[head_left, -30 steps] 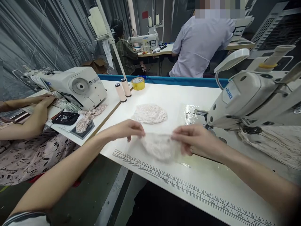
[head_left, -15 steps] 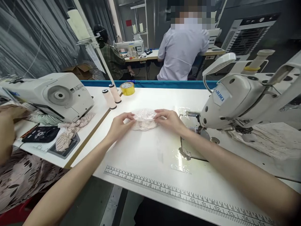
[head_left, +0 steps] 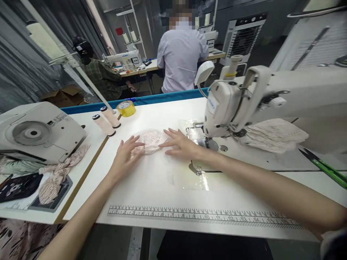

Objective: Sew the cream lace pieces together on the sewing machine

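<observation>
A small piece of pale pink lace fabric (head_left: 151, 139) lies on the white table in front of me. At its left edge is my left hand (head_left: 127, 153), open, with the fingers spread and the tips at the lace. My right hand (head_left: 180, 144) is open too; its spread fingers reach over the lace's right edge. Just right of that hand stands the white sewing machine (head_left: 221, 104), its needle area partly hidden behind parts of the head. Beyond the machine's needle lies a stack of similar lace pieces (head_left: 276, 135).
Green-handled thread snips (head_left: 325, 166) lie at the right. Thread spools (head_left: 104, 124) and yellow tape (head_left: 126, 108) stand at the back left. A second machine (head_left: 40, 131) occupies the left table. A printed ruler (head_left: 189, 215) runs along the front edge. Two people sit beyond.
Both hands have let go of the lace and spread their fingers; it now lies flatter on the table. My view has turned to the right, bringing the snips and the lace stack into sight.
</observation>
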The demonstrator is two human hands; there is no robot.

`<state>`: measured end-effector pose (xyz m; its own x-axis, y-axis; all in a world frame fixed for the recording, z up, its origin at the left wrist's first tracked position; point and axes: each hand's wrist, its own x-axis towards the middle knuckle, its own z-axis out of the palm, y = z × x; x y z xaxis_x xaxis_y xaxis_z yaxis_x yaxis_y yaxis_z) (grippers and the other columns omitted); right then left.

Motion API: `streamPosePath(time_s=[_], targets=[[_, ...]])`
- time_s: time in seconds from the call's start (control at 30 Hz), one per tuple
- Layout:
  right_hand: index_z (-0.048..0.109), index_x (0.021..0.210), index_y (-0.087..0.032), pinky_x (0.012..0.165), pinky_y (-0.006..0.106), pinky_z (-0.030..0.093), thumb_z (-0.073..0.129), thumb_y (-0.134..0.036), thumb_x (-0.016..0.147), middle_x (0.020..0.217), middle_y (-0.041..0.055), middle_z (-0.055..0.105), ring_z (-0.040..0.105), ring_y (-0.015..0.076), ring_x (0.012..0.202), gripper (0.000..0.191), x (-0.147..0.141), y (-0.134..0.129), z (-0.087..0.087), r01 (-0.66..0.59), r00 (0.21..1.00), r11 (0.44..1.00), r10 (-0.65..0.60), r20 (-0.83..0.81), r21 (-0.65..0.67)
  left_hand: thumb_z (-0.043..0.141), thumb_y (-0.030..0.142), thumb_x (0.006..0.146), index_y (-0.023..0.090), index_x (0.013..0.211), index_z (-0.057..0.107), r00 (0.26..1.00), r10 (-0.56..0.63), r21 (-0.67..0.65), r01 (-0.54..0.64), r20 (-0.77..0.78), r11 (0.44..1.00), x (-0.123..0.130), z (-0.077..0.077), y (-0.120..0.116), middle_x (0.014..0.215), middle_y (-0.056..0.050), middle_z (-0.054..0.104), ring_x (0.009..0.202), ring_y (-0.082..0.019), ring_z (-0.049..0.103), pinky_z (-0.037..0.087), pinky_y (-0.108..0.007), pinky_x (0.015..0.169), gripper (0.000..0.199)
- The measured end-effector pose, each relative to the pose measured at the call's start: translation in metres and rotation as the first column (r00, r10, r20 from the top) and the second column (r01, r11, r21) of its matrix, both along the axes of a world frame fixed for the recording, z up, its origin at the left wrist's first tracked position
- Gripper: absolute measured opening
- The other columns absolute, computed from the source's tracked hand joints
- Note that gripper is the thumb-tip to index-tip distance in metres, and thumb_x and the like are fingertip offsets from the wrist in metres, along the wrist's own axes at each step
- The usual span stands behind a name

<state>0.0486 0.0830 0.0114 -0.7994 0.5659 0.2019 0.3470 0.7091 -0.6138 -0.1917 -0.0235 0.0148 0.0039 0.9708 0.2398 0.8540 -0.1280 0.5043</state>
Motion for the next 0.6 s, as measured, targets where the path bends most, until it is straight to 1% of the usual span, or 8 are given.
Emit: streamPosePath(time_s=[0.07,0.17,0.27,0.37,0.43,0.47,0.53,0.6], targets=[[0.065,0.125,-0.029,0.117,0.057,0.005,0.067,-0.031,0.087,0.157,0.0117,0.027,0.015,0.0313,0.147,0.037,0.011,-0.008,0.004,-0.077,0.992,0.993,0.067,0.103,0.091,0.044,0.052,0.094,0.034,0.139,0.047,0.965,-0.156,-0.089,0.14,-0.209,0.986,0.005,0.0,0.001,0.158,-0.003,0.029,0.148,-0.029,0.021,0.016,-0.059,0.118,0.048],[0.051,0.14,-0.024,0.116,0.06,0.005,0.054,-0.042,0.095,0.158,0.0165,0.022,0.012,0.0318,0.147,0.048,0.031,-0.023,0.008,-0.141,0.964,0.963,0.082,0.251,0.228,0.037,0.053,0.097,0.039,0.148,0.03,0.874,-0.292,-0.231,0.214,-0.388,0.949,0.011,-0.005,0.001,0.162,0.0,0.013,0.149,-0.032,0.013,0.021,-0.059,0.117,0.053],[0.047,0.142,-0.019,0.117,0.056,0.016,0.053,-0.041,0.095,0.156,0.0177,0.027,0.019,0.0307,0.146,0.052,0.06,-0.045,0.009,-0.146,0.971,0.935,0.073,0.229,0.323,0.036,0.051,0.098,0.04,0.15,0.024,0.817,-0.274,-0.153,0.227,-0.508,0.962,0.014,-0.013,-0.002,0.163,0.0,0.005,0.148,-0.038,0.009,0.019,-0.066,0.114,0.055],[0.059,0.128,-0.016,0.112,0.041,0.034,0.056,-0.032,0.095,0.142,0.0123,0.051,0.042,0.0238,0.135,0.037,0.102,-0.067,0.006,-0.145,0.985,0.91,0.094,0.147,0.389,0.037,0.046,0.098,0.036,0.152,0.022,0.769,-0.264,-0.013,0.316,-0.582,0.949,0.02,-0.016,-0.002,0.163,-0.004,0.008,0.147,-0.041,0.01,0.019,-0.068,0.113,0.057],[0.067,0.11,-0.017,0.098,0.033,0.047,0.052,-0.019,0.094,0.119,0.0064,0.068,0.06,0.0185,0.113,0.022,0.136,-0.076,0.006,-0.035,0.996,0.893,-0.007,0.09,0.448,0.039,0.042,0.097,0.03,0.152,0.026,0.756,-0.272,0.096,0.403,-0.596,0.91,0.031,-0.013,-0.001,0.16,-0.006,0.023,0.146,-0.037,0.021,0.019,-0.062,0.116,0.057],[0.069,0.102,-0.017,0.091,0.033,0.049,0.049,-0.013,0.094,0.109,0.0047,0.072,0.063,0.0184,0.105,0.022,0.154,-0.077,0.008,0.078,0.992,0.862,-0.115,0.043,0.501,0.04,0.041,0.097,0.029,0.15,0.031,0.744,-0.293,0.141,0.459,-0.6,0.877,0.039,-0.011,0.001,0.156,-0.006,0.033,0.144,-0.034,0.029,0.02,-0.057,0.118,0.055],[0.069,0.091,-0.017,0.081,0.034,0.05,0.045,-0.01,0.094,0.095,0.0053,0.073,0.065,0.0196,0.093,0.025,0.189,-0.07,0.015,0.313,0.935,0.745,-0.351,-0.053,0.589,0.044,0.038,0.096,0.028,0.143,0.044,0.71,-0.36,0.203,0.575,-0.606,0.793,0.061,-0.005,0.005,0.144,-0.004,0.051,0.132,-0.028,0.048,0.027,-0.047,0.116,0.047],[0.068,0.095,-0.017,0.078,0.033,0.049,0.047,-0.013,0.092,0.101,0.0076,0.071,0.063,0.0219,0.098,0.022,0.218,-0.055,0.025,0.491,0.835,0.666,-0.544,-0.085,0.562,0.047,0.033,0.096,0.026,0.134,0.053,0.69,-0.423,0.229,0.643,-0.587,0.731,0.09,0.001,0.01,0.132,-0.004,0.061,0.119,-0.024,0.058,0.033,-0.043,0.112,0.039]])
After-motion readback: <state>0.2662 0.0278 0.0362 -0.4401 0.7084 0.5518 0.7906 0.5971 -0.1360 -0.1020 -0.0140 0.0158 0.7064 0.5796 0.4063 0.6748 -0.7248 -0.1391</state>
